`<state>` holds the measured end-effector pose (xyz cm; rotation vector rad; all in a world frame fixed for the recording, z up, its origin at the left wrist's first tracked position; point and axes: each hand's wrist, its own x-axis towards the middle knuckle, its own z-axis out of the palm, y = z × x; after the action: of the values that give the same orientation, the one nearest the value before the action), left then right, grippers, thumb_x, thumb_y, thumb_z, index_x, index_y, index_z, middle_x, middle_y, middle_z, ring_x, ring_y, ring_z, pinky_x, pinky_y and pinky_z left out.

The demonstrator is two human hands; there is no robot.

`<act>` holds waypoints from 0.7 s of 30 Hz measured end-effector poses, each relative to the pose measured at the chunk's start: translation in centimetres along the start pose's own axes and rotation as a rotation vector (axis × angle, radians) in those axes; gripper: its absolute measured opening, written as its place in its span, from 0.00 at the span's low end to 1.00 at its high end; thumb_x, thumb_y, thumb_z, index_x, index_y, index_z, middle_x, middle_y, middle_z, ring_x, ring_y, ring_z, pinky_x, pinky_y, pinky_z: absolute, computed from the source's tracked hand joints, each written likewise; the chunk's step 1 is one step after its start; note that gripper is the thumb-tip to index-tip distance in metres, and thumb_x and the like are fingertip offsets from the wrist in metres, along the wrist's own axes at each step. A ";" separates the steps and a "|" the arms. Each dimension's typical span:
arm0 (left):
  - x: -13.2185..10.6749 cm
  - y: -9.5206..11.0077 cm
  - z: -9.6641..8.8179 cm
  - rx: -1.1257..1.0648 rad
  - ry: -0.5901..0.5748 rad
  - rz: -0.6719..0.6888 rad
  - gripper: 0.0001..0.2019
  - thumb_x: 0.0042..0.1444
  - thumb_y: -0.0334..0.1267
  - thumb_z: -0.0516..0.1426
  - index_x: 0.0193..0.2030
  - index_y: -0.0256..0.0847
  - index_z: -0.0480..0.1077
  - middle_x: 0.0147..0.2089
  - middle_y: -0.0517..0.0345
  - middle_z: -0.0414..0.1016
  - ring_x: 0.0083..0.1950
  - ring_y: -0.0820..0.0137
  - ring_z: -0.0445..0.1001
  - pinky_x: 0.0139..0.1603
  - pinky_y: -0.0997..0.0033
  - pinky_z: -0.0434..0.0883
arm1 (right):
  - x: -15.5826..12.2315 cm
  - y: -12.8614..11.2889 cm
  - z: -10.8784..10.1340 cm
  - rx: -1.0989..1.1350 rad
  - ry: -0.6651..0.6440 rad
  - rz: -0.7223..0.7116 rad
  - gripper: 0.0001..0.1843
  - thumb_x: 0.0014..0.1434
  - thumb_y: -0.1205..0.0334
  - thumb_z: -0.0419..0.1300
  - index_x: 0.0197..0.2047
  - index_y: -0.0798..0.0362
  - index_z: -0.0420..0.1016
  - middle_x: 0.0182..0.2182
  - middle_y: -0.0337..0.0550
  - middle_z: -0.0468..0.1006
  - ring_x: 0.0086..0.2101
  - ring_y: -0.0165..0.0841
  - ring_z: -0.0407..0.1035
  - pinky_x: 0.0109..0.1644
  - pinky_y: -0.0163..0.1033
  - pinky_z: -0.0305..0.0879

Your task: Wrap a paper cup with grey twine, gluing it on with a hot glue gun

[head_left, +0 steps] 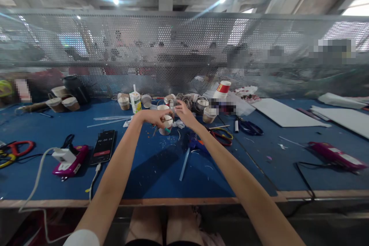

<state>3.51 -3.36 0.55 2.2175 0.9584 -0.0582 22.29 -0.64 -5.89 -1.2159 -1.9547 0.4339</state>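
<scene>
Over the middle of the table, my left hand (155, 117) is closed around the rim of a small white paper cup (167, 122). A small teal piece (167, 130) shows by its fingertips; what it belongs to I cannot make out. My right hand (184, 113) is just right of the cup, fingers stretched toward it and apart. Behind my hands stand more small cups and a tangle of grey-brown twine (187, 100). A crumpled white scrap (179, 123) lies between the hands. Under my right forearm is a blue glue gun (197, 142) with a clear glue stick.
A phone showing a timer (103, 146) and a purple power strip (72, 160) lie left. Scissors (223, 135), dark-blue-handled scissors (250, 127), white boards (288, 112) and another purple strip (336, 155) lie right. A perforated metal screen (129, 54) stands behind the table.
</scene>
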 end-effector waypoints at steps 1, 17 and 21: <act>0.0 0.0 0.0 -0.012 0.004 0.021 0.36 0.46 0.36 0.58 0.62 0.38 0.48 0.26 0.67 0.63 0.22 0.76 0.59 0.24 0.76 0.58 | -0.4 -0.3 0.4 0.093 -0.004 0.017 0.16 0.64 0.60 0.47 0.51 0.55 0.67 0.40 0.49 0.76 0.39 0.35 0.72 0.41 0.40 0.68; 4.0 -3.0 1.4 -0.335 0.154 0.225 0.17 0.53 0.38 0.56 0.50 0.39 0.64 0.26 0.66 0.64 0.22 0.78 0.63 0.25 0.76 0.63 | -3.3 0.0 1.1 0.044 0.181 -0.043 0.22 0.60 0.42 0.47 0.26 0.50 0.62 0.19 0.36 0.65 0.24 0.32 0.62 0.29 0.35 0.57; 3.8 -2.1 1.4 -0.369 0.175 0.245 0.13 0.55 0.37 0.56 0.46 0.36 0.67 0.24 0.66 0.64 0.21 0.79 0.62 0.24 0.77 0.62 | -3.4 0.9 1.0 0.024 0.224 -0.046 0.19 0.60 0.46 0.49 0.25 0.51 0.62 0.19 0.37 0.65 0.23 0.32 0.61 0.29 0.35 0.56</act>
<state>5.18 -0.86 -2.88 1.9970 0.7128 0.3996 22.86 -3.07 -8.62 -1.1499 -1.7774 0.2842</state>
